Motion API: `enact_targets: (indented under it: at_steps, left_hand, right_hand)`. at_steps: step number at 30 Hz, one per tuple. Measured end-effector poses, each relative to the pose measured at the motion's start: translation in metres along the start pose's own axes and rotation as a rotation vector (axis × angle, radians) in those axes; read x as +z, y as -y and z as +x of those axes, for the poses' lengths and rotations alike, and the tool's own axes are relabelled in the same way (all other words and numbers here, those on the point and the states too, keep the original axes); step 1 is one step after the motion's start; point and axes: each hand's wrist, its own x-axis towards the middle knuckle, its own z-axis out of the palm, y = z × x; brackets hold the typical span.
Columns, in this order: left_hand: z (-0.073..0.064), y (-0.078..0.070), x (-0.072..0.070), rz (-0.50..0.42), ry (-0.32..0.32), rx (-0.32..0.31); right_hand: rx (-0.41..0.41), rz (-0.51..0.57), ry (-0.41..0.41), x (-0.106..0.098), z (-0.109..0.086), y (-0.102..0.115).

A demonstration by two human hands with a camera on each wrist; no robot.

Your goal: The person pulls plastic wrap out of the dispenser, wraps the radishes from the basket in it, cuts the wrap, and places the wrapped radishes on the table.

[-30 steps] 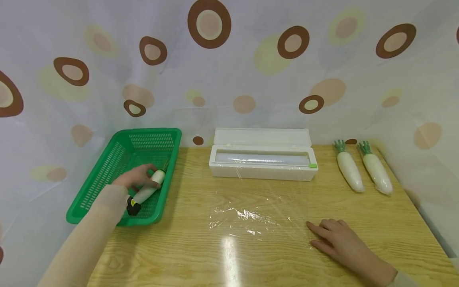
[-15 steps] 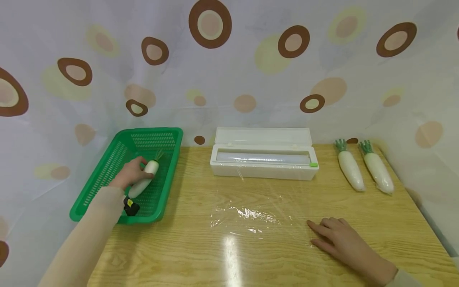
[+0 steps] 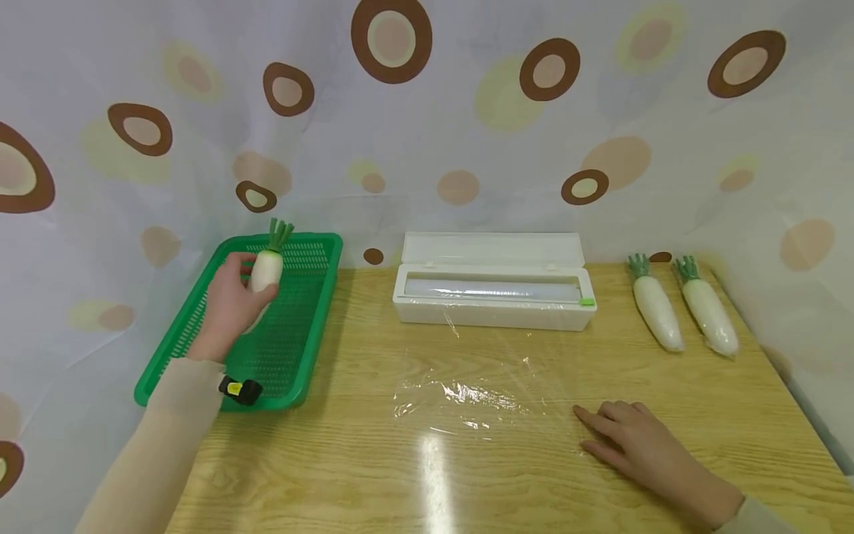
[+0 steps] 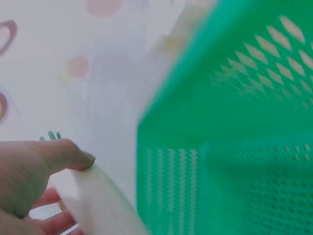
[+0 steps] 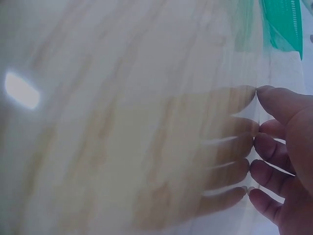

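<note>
My left hand (image 3: pixel 227 304) grips a white radish (image 3: pixel 267 273) with green leaf stubs, thumb on one side and fingers on the other. The radish is raised over the green basket (image 3: pixel 287 356), leaves pointing up. In the left wrist view the same radish (image 4: pixel 105 203) slants below the thumb, beside the basket wall (image 4: pixel 171 186). My right hand (image 3: pixel 640 445) rests its fingertips on the table at the right edge of a spread sheet of clear plastic wrap (image 3: pixel 477 397). In the right wrist view, the right hand's fingers (image 5: pixel 271 183) touch the glossy surface.
An open white plastic wrap box (image 3: pixel 494 315) with a roll inside stands at the back, the sheet running forward from it. Two white radishes, one (image 3: pixel 657 311) left of the other (image 3: pixel 710 315), lie at the back right, with shiny film on them. A patterned curtain hangs behind the table.
My left hand has lifted the radish from the basket's floor, moving up and slightly left, and the radish has turned more upright. The right hand stays in place.
</note>
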Motion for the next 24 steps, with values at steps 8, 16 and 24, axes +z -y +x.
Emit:
enact_targets:
  at_steps: [8, 16, 24]
  left_hand:
    - [-0.024, -0.063, 0.009, -0.084, -0.086, 0.171]
    - [-0.055, -0.119, 0.066, -0.121, 0.124, 0.382]
    - [-0.084, -0.15, 0.151, -0.072, 0.466, 0.488]
  right_hand:
    - [0.002, 0.003, -0.007, 0.001, 0.0, -0.001]
    - [0.004, 0.016, -0.008, 0.001, -0.001, 0.0]
    - [0.014, -0.001, 0.003, 0.001, -0.001, 0.0]
